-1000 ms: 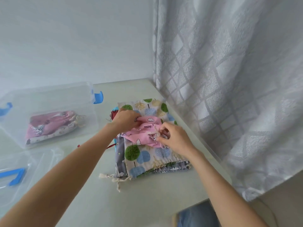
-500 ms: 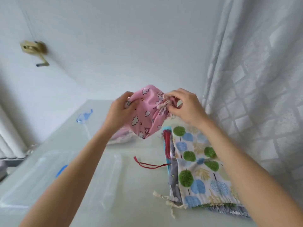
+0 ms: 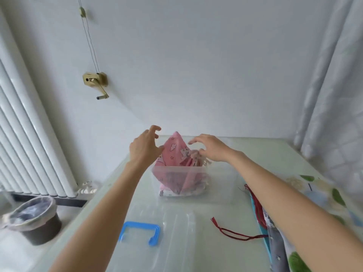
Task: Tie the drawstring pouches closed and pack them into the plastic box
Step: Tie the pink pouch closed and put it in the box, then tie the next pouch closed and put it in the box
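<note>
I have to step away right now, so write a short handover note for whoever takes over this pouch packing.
Left hand: open, thumb side touching the pink pouch.
Right hand: open, resting over the pouch's gathered top; no firm grip seen.
The pink pouch stands partly in the clear box, its tip above the rim, on another pouch lying at the bottom.
The lid with blue handle lies nearer on the table.
Done: two pouches in the box.
Left: press the pink one flat, then tie and pack the stack at right, red cord trailing.

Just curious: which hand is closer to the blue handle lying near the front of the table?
The left. The left hand is above the blue handle, at the pink pouch; the right hand is farther right.
</note>
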Tool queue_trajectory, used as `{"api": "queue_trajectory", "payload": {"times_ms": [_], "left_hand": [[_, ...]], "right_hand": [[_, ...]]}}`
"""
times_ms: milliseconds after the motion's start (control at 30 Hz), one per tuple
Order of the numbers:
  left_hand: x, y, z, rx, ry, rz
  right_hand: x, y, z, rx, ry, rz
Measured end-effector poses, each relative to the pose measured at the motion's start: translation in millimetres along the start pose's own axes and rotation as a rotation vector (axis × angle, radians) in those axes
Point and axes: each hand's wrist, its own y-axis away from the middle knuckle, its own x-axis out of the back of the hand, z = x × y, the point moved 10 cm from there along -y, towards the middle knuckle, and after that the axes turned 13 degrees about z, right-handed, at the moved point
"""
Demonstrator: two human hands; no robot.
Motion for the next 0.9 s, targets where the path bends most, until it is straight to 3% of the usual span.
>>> {"api": "queue_trajectory", "payload": {"times_ms": [100, 300, 400, 467, 600, 733, 900], "left_hand": [[16, 9, 8, -0.033, -0.032, 0.076], [35, 85, 85, -0.036, 0.331, 0.093], [-3, 152, 132, -0.042, 0.441, -0.086], [-33, 197, 167, -0.136, 0.478, -0.252], [-92, 300, 225, -0.392, 0.292, -0.684], [-110, 317, 225, -0.472, 0.176, -0.701], [-125, 292, 208, -0.477, 0.168, -0.681]], "right_hand": [[-1, 11, 0, 0.0, 0.019, -0.056], [69, 100, -12, 0.025, -0.013, 0.198], [83, 182, 4, -0.059, 0.012, 0.207], [85, 231, 17, -0.108, 0.049, 0.184], [82, 330, 67, -0.247, 0.258, 0.07], [67, 381, 111, -0.458, 0.361, -0.113], [42, 361, 117, -0.508, 0.315, -0.121]]}}
